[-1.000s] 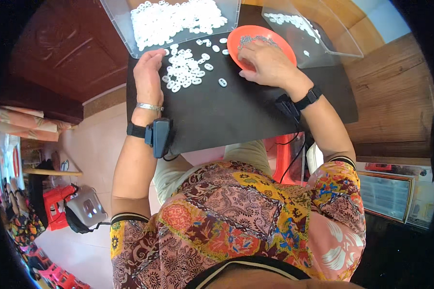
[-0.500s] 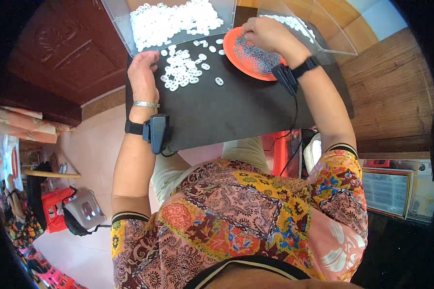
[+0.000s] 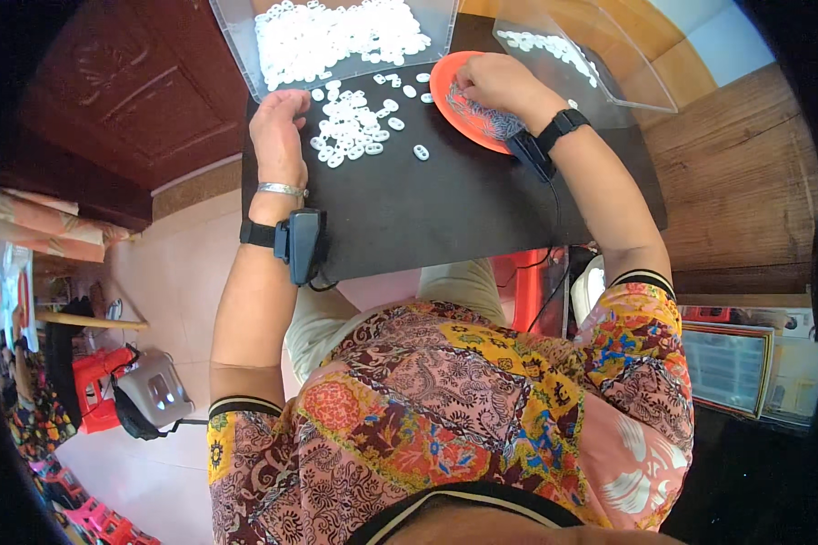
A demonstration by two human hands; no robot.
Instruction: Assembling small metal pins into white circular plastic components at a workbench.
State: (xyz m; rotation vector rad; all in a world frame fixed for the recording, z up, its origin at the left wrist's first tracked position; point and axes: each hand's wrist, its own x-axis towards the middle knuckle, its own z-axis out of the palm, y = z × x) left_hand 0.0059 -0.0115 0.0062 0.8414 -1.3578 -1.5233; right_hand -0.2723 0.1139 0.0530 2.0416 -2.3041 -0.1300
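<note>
A red-orange plate (image 3: pixel 445 74) lies at the back right of the dark table and holds a heap of thin grey metal pieces (image 3: pixel 482 116) like small screws. My right hand (image 3: pixel 504 84) reaches over this plate, fingers bent down and closed at the heap; what the tips grip is hidden. By the table's left edge my left hand (image 3: pixel 279 132) is held with its fingers curled in, and I cannot make out what is inside them. Next to it several white oval plastic pieces with two holes (image 3: pixel 350 127) form a loose pile. One stray white oval piece (image 3: pixel 421 153) sits apart.
Behind the pile stands a clear plastic bin (image 3: pixel 236 45) full of white pieces. Another clear box (image 3: pixel 623 54) with more white pieces is at the back right. A wooden panel (image 3: pixel 727 173) borders the table (image 3: pixel 409 218) on the right. A black cable hangs from my right wrist device (image 3: pixel 529 154).
The table and its things have shifted slightly right and down in view. My right fingers remain in the grey heap, and my left hand stays curled beside the pile.
</note>
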